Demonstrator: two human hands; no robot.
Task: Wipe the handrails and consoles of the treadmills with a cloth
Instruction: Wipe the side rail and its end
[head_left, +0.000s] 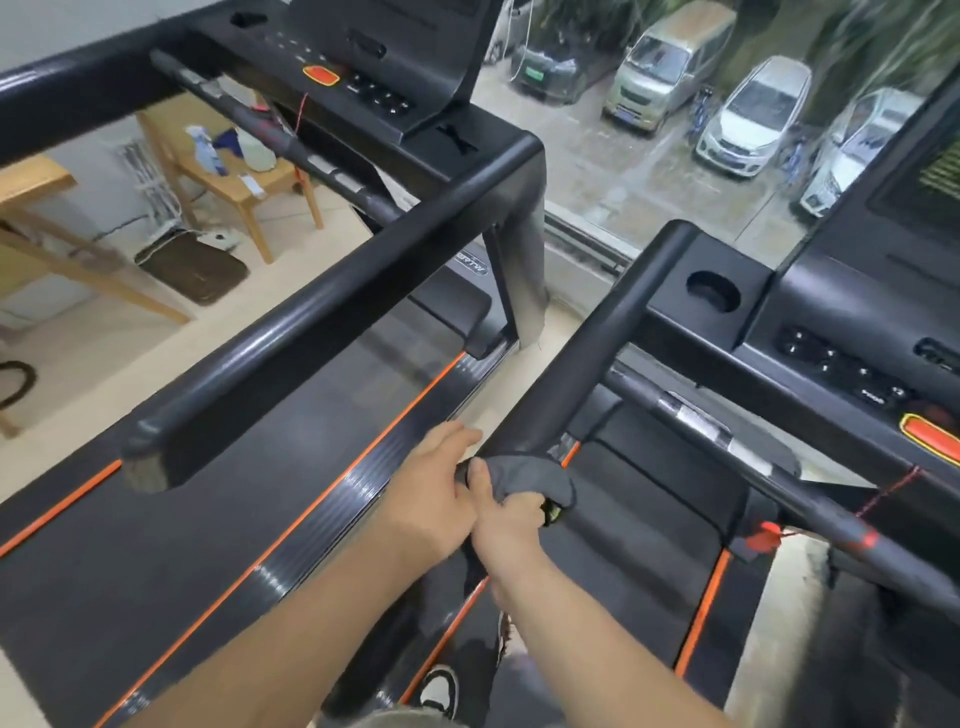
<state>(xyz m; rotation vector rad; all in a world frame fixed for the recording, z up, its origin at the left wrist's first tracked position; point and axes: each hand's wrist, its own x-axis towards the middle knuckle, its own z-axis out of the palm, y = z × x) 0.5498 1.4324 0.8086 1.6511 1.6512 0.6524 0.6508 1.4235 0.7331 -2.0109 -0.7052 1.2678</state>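
Two black treadmills stand side by side. A grey cloth (535, 478) is wrapped over the near end of the right treadmill's left handrail (587, 358). My right hand (506, 512) grips the cloth from below and behind. My left hand (434, 491) lies beside it at the rail's end, fingers straight, its fingertips touching the rail and the cloth's left edge. The right treadmill's console (852, 332) has a cup holder and buttons. The left treadmill's right handrail (311, 332) and console (374, 67) lie further left.
A window ahead looks down on parked cars (753, 114). A wooden table (234, 171) with bottles and a dark bag (197, 270) stand on the floor at left. A narrow floor gap separates the treadmill belts. My shoe (439, 688) shows below.
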